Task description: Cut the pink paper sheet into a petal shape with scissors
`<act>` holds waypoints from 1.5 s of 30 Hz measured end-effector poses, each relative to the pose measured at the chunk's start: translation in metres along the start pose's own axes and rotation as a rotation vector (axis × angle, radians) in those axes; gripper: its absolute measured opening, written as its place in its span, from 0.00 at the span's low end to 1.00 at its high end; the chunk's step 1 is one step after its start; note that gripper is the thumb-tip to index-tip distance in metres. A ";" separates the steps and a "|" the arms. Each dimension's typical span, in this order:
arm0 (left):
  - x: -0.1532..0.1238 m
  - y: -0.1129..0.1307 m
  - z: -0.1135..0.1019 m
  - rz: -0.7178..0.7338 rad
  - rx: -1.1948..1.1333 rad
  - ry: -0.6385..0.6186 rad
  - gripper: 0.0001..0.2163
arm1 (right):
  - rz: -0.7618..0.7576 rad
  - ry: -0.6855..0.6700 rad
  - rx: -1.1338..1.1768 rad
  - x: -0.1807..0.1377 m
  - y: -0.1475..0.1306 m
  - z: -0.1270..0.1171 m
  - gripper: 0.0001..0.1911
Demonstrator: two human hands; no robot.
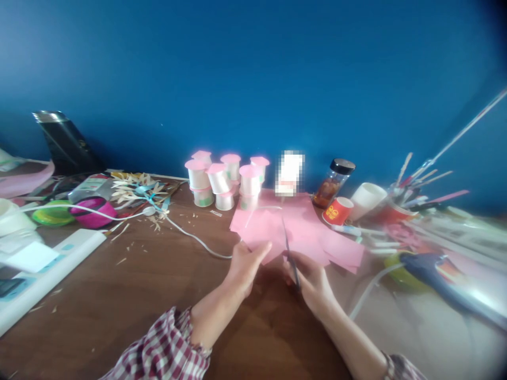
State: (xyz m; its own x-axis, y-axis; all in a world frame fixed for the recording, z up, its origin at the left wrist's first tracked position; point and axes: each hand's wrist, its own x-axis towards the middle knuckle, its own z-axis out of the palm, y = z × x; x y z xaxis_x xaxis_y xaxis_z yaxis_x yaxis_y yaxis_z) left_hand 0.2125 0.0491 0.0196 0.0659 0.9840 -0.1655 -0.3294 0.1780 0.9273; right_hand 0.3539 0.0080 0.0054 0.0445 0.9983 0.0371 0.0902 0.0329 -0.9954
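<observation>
The left hand (246,264) was at the near left edge of the pink paper (303,224). Its thumb was stretched out over the paper, pointing to the right; the other fingers were mostly hidden, so I cannot tell whether they pinched the sheet. The right hand (312,279) had its fingers closed around the scissors (292,259), whose dark blade pointed away from the person, over the paper. I cannot tell if the blades were parted.

The paper lay on the brown table (170,306), in front of the person, as several overlapping sheets. Just behind its left part stood a group of white cups (219,182), the front ones stacked in twos, with pink pieces on the tops. A pixelated white thing (290,173) was behind the middle of the paper. To its right were a jar (332,184) with a black lid, a red cup (337,211) and a white cup (366,201). Farther right, some sticks (422,177) leaned in different directions, and a blue tool (435,277) was blurred.

On the left side, there were a power strip (85,245), a magenta roll (93,212), a green roll (53,212) and a tilted black flask (67,142) near the blue wall (253,79).
</observation>
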 end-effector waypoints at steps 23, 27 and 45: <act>0.002 0.003 -0.003 -0.009 -0.004 0.009 0.12 | -0.004 -0.022 0.013 0.000 -0.004 -0.002 0.21; 0.003 0.006 -0.004 -0.007 0.011 -0.004 0.10 | -0.012 -0.034 0.005 0.000 -0.001 -0.003 0.20; 0.010 -0.005 -0.011 0.010 -0.046 -0.039 0.14 | -0.032 -0.042 0.024 0.001 0.002 -0.002 0.19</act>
State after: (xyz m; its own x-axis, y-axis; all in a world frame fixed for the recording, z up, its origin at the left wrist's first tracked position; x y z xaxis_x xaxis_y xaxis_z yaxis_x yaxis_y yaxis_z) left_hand 0.2045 0.0584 0.0097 0.0984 0.9850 -0.1420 -0.3732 0.1688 0.9123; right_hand 0.3564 0.0092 0.0040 0.0004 0.9978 0.0658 0.0671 0.0656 -0.9956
